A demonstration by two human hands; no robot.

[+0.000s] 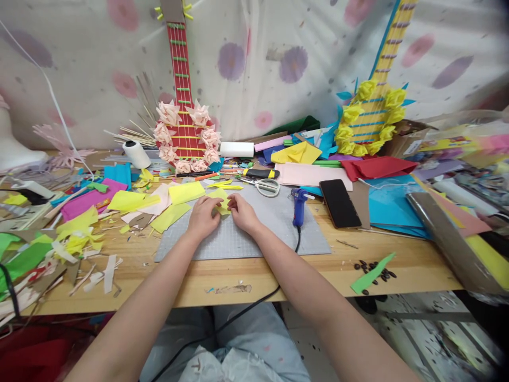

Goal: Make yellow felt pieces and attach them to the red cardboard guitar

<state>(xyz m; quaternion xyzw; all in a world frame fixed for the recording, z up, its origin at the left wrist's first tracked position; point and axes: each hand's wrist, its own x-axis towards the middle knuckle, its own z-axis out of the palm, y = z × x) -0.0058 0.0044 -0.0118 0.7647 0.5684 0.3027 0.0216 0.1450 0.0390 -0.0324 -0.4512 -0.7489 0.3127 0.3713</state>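
Observation:
Both hands meet over the grey cutting mat (238, 241) around a small piece of yellow paper (221, 201). My left hand (204, 216) pinches its left side between thumb and fingers. On the other side, my right hand (242, 213) has its fingers closed at the paper's right edge. Yellow crepe paper pieces (186, 192) lie just left of my left hand, and thin yellow strips (225, 185) lie behind the fingers. Scissors (267, 187) with pale handles rest beyond my right hand. A blue glue gun (298, 207) stands on the mat's right part.
A red paper guitar (186, 138) with pink flowers and a yellow one (366, 127) lean at the back. A black phone (339, 203) lies right of the mat. Paper scraps (79, 233) cover the left side. Dark seed-like pieces (374, 269) sit near the front edge.

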